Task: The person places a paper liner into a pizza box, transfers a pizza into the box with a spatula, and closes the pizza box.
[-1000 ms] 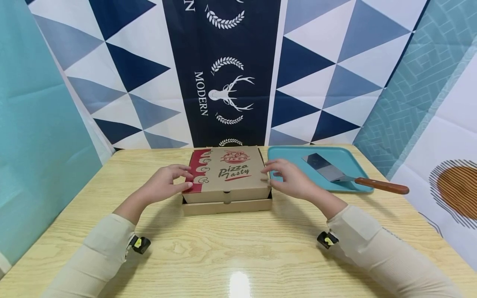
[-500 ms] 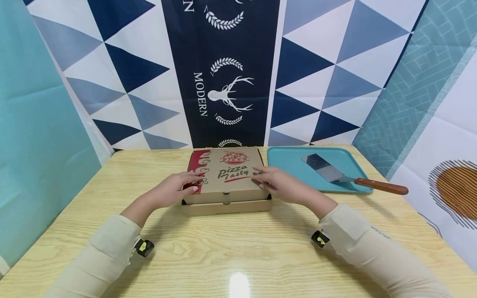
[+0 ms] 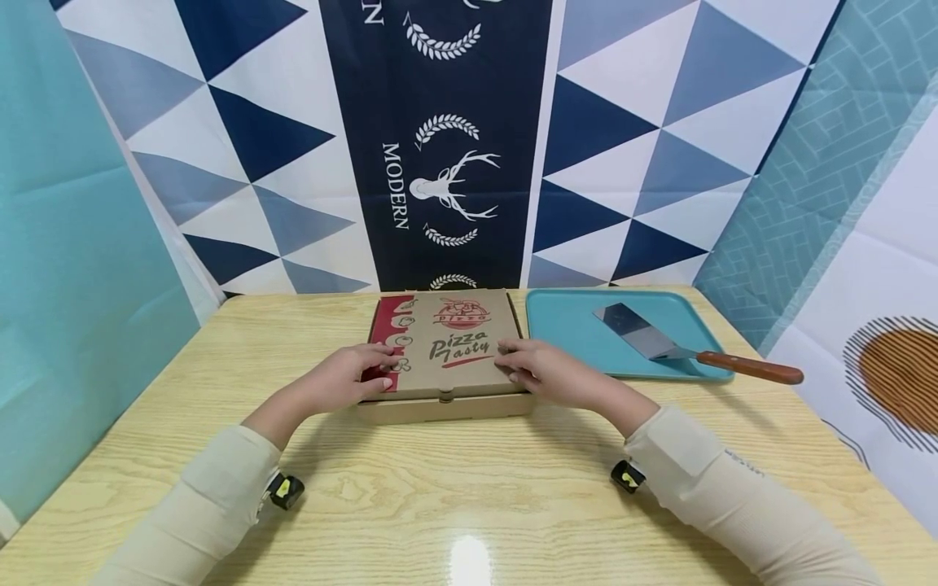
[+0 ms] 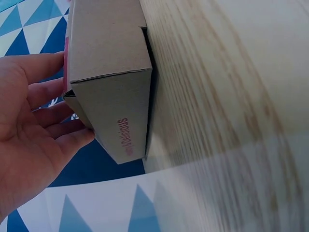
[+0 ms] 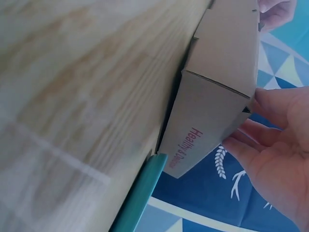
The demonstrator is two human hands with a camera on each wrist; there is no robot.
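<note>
A cardboard pizza box [image 3: 447, 382] with a red strip and "Pizza Tasty" print lies on the table, its lid [image 3: 458, 321] down. My left hand [image 3: 344, 376] touches the lid near its front left corner, fingers over the red strip. Across from it, my right hand [image 3: 553, 374] touches the lid near the front right corner. In the left wrist view the fingers [image 4: 46, 92] lie along the lid, loosely bent. The right wrist view has the other hand's fingers [image 5: 251, 135] at the lid's edge. Neither hand grips the box.
A teal tray [image 3: 567, 303] stands right of the box at the table's back. On it lies a metal pizza server [image 3: 637, 330], its wooden handle [image 3: 751, 366] sticking out past the tray's right edge. A patterned cloth [image 3: 623, 122] hangs behind the table [image 3: 410, 496].
Both hands have moved inward onto the lid from its side edges. The lid's front has gone down, and its front flap has slipped inside the box's front wall.
</note>
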